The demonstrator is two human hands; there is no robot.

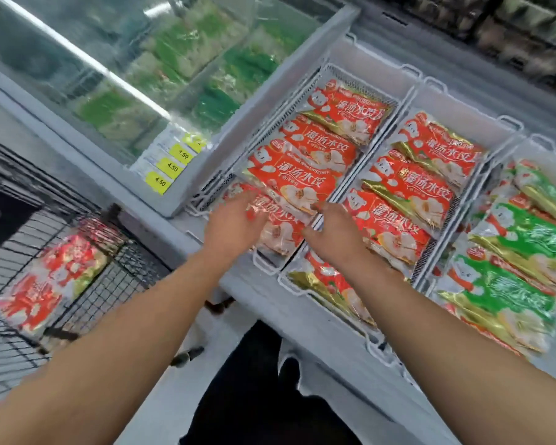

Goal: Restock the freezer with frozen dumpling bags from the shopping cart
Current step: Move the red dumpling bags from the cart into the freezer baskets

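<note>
Hands reach into the open chest freezer (302, 316). The left hand (235, 224) lies with fingers spread and fairly straight on the nearest red dumpling bag (278, 229) in the left wire basket (264, 264), pressing rather than gripping it. The right hand (333, 234) hovers at the divider between that basket and the middle one, fingers loosely bent; I cannot tell whether it has hold of anything. More red bags (321, 139) fill both baskets in overlapping rows, and green bags (514, 239) fill the basket on the right. Off to the left, the black wire shopping cart (116, 277) holds a few more red dumpling bags (52, 277). Yellow price tags (170, 167) sit on the freezer's sliding glass lid
</note>
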